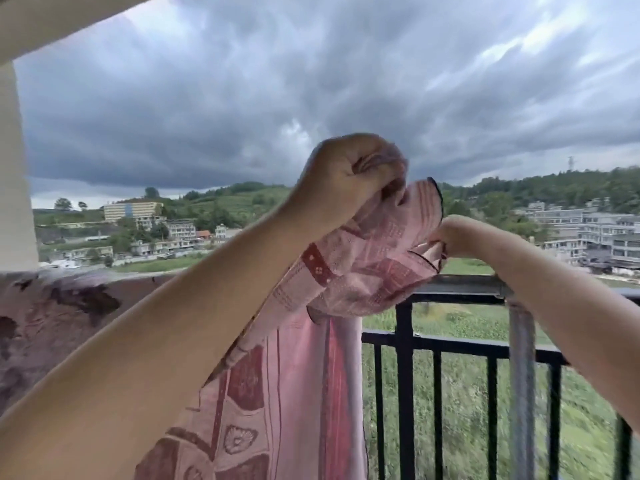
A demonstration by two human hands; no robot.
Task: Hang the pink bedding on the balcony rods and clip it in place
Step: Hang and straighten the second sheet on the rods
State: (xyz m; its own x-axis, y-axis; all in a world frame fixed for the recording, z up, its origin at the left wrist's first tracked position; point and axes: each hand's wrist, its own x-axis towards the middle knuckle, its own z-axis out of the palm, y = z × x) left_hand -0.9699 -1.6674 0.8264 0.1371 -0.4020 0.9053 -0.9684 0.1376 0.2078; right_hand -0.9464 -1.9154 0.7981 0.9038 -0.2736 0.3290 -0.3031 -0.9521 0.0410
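step: spreading, not yet clipped | left hand (349,174) fisted on pink bedding (360,265) frame centre | right hand (450,237) pinches its edge above railing (460,289) | next: drape over rail, find clip, none visible

Above the railing (460,284) the air is open to the sky, while its black bars block passage below, a grey rod (523,368) stands just inside it, and pink bedding (294,393) drapes its left stretch.
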